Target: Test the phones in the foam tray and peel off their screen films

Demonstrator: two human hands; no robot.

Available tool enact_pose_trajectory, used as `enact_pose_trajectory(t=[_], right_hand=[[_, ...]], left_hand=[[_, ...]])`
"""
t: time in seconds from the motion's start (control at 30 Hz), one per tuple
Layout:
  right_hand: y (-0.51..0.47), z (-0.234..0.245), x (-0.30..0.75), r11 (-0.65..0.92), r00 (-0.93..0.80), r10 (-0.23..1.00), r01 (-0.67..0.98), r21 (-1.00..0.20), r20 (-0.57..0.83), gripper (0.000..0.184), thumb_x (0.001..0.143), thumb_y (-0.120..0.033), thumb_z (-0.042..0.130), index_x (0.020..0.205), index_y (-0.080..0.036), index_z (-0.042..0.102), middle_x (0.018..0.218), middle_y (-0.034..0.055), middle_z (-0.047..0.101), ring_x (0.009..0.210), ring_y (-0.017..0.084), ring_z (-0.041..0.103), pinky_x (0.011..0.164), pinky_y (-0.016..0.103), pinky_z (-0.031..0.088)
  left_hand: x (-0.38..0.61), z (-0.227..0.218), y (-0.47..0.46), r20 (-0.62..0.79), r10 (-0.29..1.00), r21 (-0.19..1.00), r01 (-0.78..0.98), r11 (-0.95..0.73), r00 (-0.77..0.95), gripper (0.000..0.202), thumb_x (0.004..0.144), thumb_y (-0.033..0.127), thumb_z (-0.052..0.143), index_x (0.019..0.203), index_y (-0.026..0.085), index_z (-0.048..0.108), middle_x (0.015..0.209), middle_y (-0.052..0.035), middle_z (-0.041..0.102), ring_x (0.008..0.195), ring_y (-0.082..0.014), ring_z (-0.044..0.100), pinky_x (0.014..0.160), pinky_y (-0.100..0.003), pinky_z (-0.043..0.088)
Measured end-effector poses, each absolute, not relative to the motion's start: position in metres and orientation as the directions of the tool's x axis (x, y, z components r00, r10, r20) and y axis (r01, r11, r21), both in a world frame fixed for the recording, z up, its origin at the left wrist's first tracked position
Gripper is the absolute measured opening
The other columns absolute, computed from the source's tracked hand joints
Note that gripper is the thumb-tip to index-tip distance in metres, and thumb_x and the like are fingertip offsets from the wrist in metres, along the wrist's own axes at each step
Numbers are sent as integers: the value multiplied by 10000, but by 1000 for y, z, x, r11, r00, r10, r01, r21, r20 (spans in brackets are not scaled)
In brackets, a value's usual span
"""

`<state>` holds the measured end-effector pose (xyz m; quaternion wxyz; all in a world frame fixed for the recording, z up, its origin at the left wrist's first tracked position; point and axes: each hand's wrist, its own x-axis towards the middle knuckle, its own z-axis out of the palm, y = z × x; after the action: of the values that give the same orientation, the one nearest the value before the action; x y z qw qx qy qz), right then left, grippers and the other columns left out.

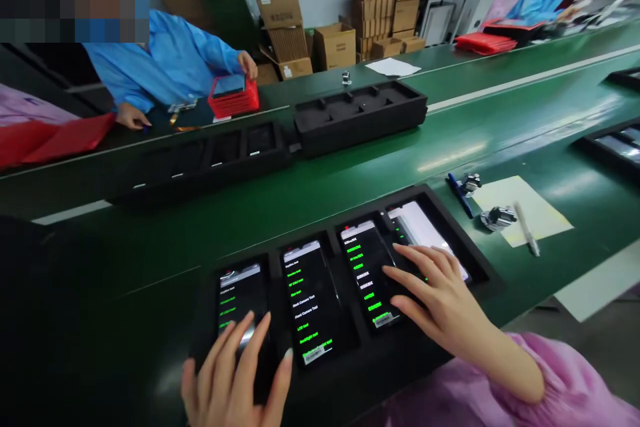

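Note:
A black foam tray lies before me with several lit smartphones in its slots. My left hand is spread over the lower part of the leftmost phone, fingers apart; whether the fingertips touch its screen I cannot tell. Beside it lies a second phone with a list of green and white test names. My right hand, fingers stretched out, hovers at or over the right edge of the third phone. It partly covers the rightmost phone, whose screen shows a white area.
Right of the tray lie a blue pen, metal clips, yellowish paper and a white pen. Across the green bench stand black foam trays. A co-worker in blue touches a red stack. Cardboard boxes stand behind.

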<state>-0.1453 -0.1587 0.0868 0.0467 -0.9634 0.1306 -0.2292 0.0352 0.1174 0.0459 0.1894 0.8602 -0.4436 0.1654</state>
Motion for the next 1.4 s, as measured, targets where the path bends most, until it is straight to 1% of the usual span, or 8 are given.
enact_pose_trajectory(t=[0.23, 0.37, 0.47, 0.57, 0.77, 0.97, 1.2, 1.4], right_hand=[[-168, 79, -111, -963, 881, -267, -262, -67, 391, 338, 1060, -440, 486, 1216, -289, 746, 1484, 123, 588, 1258, 342, 554, 1038, 568, 391], [-197, 87, -138, -934, 805, -343, -347, -84, 484, 352, 1069, -332, 430, 1144, -277, 769, 1387, 110, 649, 1205, 311, 580, 950, 491, 461], [-216, 90, -154, -934, 808, -325, -356, -33, 491, 406, 1083, -315, 371, 1106, -265, 773, 1281, 110, 697, 1128, 296, 619, 883, 464, 486], [-226, 87, -159, -940, 830, -273, -339, 51, 486, 470, 1089, -414, 328, 1145, -254, 766, 1309, 159, 680, 1125, 373, 629, 830, 536, 476], [-241, 79, -162, -937, 774, -348, -300, -178, 529, 307, 1022, -334, 486, 1151, -263, 756, 1209, 156, 713, 1022, 379, 676, 804, 530, 498], [-222, 87, -166, -949, 776, -316, -258, -183, 546, 288, 1055, -315, 460, 1170, -262, 719, 1187, 90, 722, 1030, 274, 674, 848, 434, 503], [-166, 95, -124, -986, 871, -167, -154, -66, 462, 396, 1096, -436, 393, 1236, -244, 709, 1339, 126, 676, 1194, 304, 591, 955, 472, 441], [-159, 86, -102, -987, 892, -158, -149, -54, 424, 383, 1082, -458, 439, 1223, -240, 720, 1386, 125, 660, 1214, 323, 586, 987, 509, 409]], left_hand=[[43, 50, 67, 468, -716, 133, -842, -522, 518, 396, 974, 398, 561, 1358, 324, 622, 1433, -132, 597, 1311, -367, 548, 1183, -767, 196], [45, 49, 72, 407, -734, 165, -834, -526, 543, 454, 986, 456, 526, 1433, 382, 562, 1484, -120, 561, 1341, -397, 512, 1135, -851, 142], [60, 46, 102, 385, -639, 271, -744, -611, 665, 530, 984, 497, 506, 1500, 381, 480, 1484, -132, 558, 1347, -398, 514, 1125, -843, 204], [75, 47, 132, 362, -549, 283, -650, -705, 753, 426, 966, 528, 534, 1346, 357, 626, 1376, -132, 639, 1280, -397, 566, 1098, -837, 260], [80, 50, 150, 293, -467, 281, -542, -792, 835, 386, 983, 550, 493, 1258, 373, 698, 1379, -121, 638, 1291, -381, 557, 1104, -848, 223], [62, 47, 147, 375, -432, 305, -549, -778, 820, 397, 968, 529, 525, 1287, 340, 665, 1426, -137, 586, 1311, -422, 517, 1091, -849, 237], [27, 49, 108, 359, -643, 184, -727, -662, 676, 444, 985, 479, 532, 1408, 343, 548, 1421, -146, 586, 1284, -369, 564, 1123, -796, 275], [21, 44, 123, 324, -638, 149, -703, -695, 699, 502, 967, 473, 573, 1448, 339, 520, 1414, -146, 596, 1259, -373, 580, 1119, -799, 286]])
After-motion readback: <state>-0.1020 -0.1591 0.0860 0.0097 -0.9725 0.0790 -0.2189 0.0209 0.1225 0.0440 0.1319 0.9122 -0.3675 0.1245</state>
